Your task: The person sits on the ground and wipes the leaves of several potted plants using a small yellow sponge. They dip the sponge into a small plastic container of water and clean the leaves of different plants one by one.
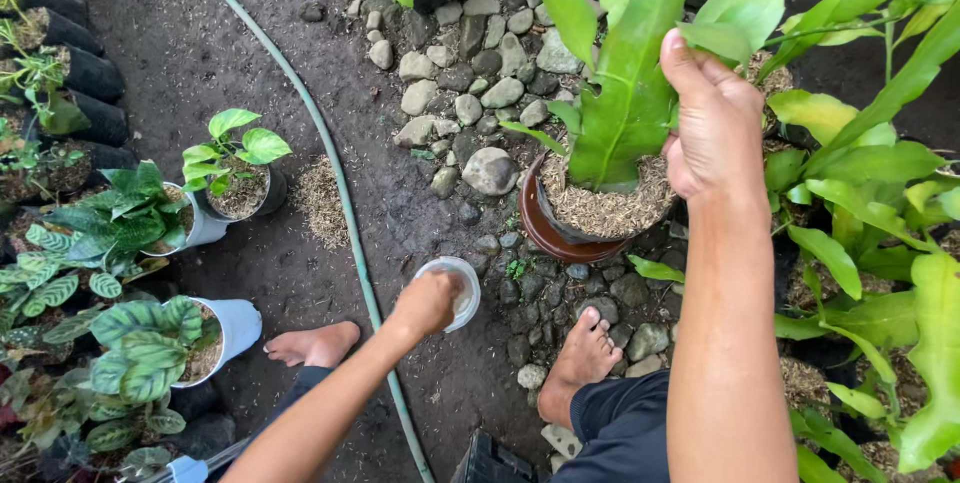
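Note:
My right hand (712, 121) is raised at the upper right and grips the broad green leaves of a fern (625, 93). The fern grows in a brown pot (545, 233) filled with dry husk, standing on stones. My left hand (425, 303) reaches down into a small clear plastic cup (463, 288) that sits low on the ground near the hose. Whether the fingers pinch anything inside the cup is hidden. My bare feet (585, 363) stand on the dark soil and stones below.
A green hose (335, 173) runs across the dark soil. Potted plants in white and black pots (235, 328) line the left. A patch of grey stones (480, 93) lies around the brown pot. Leafy plants (880, 223) crowd the right edge.

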